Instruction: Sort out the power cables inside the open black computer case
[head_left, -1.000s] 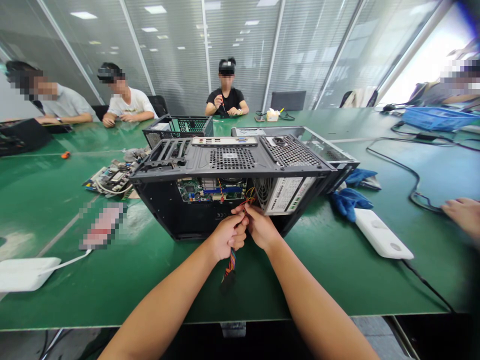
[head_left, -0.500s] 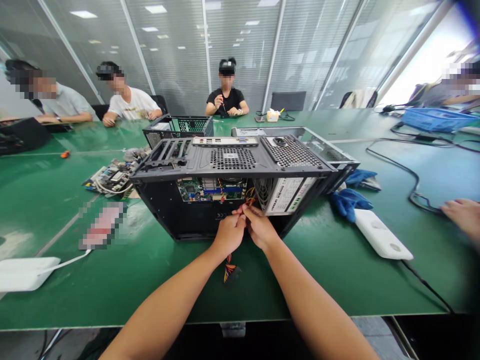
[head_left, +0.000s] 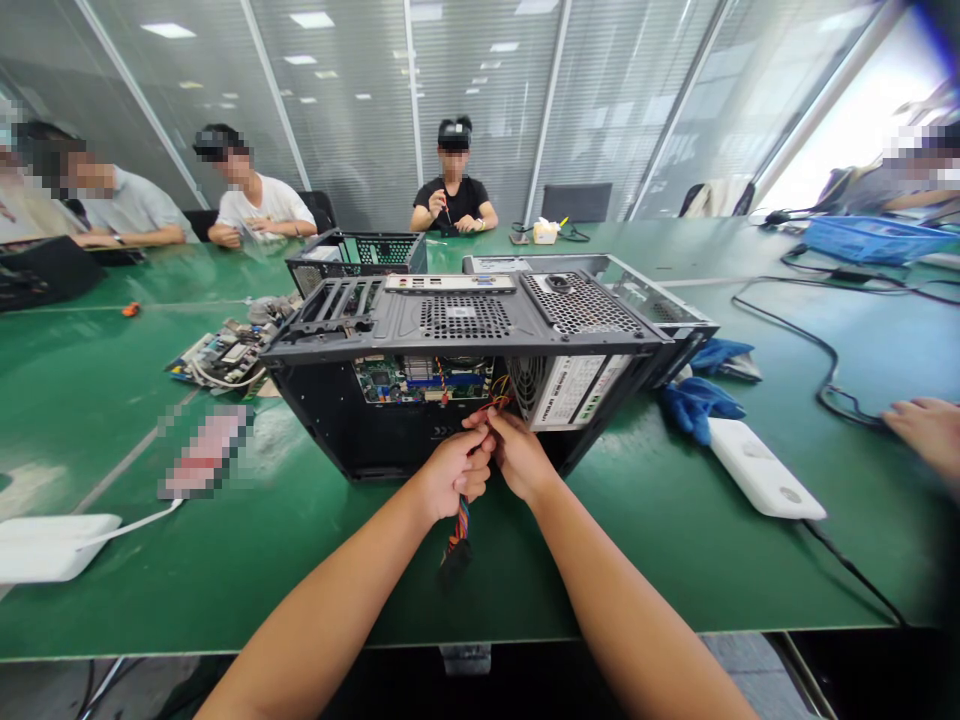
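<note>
A black computer case [head_left: 315, 420] lies in front of me, its open side facing me. Inside it are a motherboard [head_left: 405, 380] and a power supply [head_left: 581, 392] with a white label. Coloured power supply cables [head_left: 461, 522] run from the power supply through my hands, and their black connector [head_left: 454, 560] dangles below. My left hand [head_left: 457, 468] is closed around the cable bundle. Close against it, my right hand [head_left: 519, 450] pinches the cables between thumb and fingers. The fingers partly hide the strands between them.
Left of the case are loose circuit boards [head_left: 229, 350], a blurred phone-like object [head_left: 206, 452] and a white power bank [head_left: 56, 548]. Blue gloves [head_left: 701, 405] and a white power strip [head_left: 765, 468] lie right. A co-worker's hand [head_left: 926, 430] rests at the right edge. Other people sit across the table.
My left hand has turned and its fingers have curled round the cable bundle. The dangling connector has shifted slightly left and down. My right hand has barely moved.
</note>
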